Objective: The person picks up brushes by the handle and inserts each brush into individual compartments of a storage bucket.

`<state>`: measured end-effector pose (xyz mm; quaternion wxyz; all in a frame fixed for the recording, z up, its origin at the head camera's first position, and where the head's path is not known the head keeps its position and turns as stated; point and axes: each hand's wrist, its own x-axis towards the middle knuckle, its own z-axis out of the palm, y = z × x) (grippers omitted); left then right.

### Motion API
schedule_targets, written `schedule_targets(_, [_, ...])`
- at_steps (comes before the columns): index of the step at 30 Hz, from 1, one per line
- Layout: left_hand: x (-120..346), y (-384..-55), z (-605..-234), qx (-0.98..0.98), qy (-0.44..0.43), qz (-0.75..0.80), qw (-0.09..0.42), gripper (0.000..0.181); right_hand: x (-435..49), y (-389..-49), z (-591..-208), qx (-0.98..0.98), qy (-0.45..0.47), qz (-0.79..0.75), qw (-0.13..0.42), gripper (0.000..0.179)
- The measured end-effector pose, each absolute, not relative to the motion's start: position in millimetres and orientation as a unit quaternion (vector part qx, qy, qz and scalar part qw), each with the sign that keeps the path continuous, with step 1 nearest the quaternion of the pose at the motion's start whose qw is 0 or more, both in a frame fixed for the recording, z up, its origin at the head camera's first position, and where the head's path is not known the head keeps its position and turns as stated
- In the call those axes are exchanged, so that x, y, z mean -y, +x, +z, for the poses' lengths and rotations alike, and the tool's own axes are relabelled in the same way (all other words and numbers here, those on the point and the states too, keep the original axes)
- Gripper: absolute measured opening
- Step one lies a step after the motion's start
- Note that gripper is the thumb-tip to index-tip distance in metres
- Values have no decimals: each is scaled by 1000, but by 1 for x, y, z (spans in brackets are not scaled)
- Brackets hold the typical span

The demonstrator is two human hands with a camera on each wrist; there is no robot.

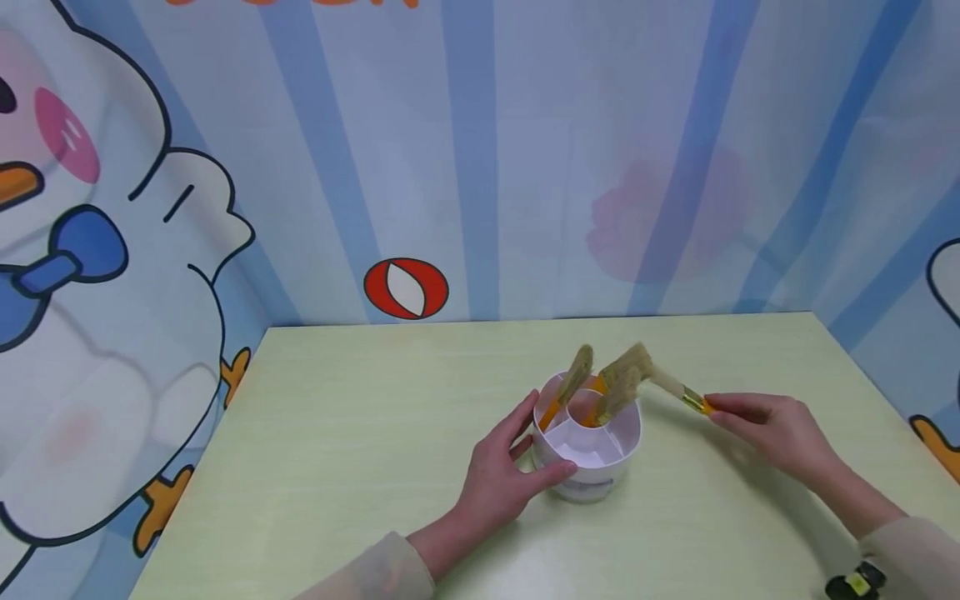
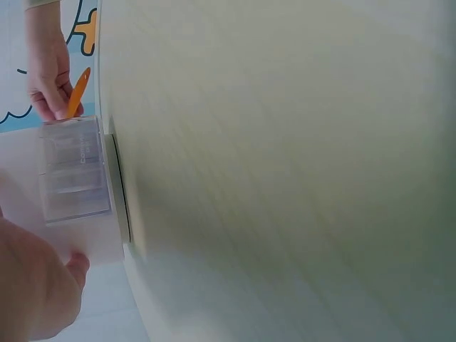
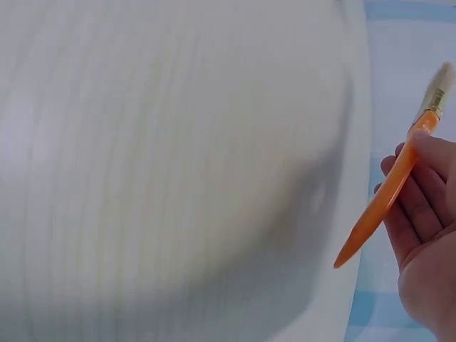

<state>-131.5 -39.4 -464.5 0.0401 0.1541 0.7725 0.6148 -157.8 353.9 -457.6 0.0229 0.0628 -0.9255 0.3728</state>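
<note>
A white round brush holder (image 1: 588, 467) with inner dividers stands on the table, and my left hand (image 1: 498, 475) grips it from the left, thumb at its near rim and fingers along its far side. Several paintbrushes with pale bristles stand in it, one leaning at the left (image 1: 576, 375) and others (image 1: 618, 396) leaning right. My right hand (image 1: 780, 433) pinches another paintbrush (image 1: 693, 400) to the right of the holder, its bristles pointing left and overlapping those of a standing brush in the head view. Its orange handle (image 3: 388, 189) shows whole in the right wrist view.
The pale table (image 1: 360, 433) reaches back to a blue striped backdrop (image 1: 525, 167) with a printed red and white ball (image 1: 407, 288). A large cartoon figure (image 1: 97, 400) covers the left panel. Near the right sleeve, a black strap device (image 1: 857, 581) shows.
</note>
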Motion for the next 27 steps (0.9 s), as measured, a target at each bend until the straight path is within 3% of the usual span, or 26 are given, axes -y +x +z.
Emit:
schedule_targets(10, [39, -132, -466, -767, 159, 620, 33, 91, -327, -144, -440, 833, 27, 552, -17, 41])
schedule_targets(27, [38, -129, -463, -772, 145, 617, 47, 93, -291, -110, -426, 759, 29, 648, -67, 34])
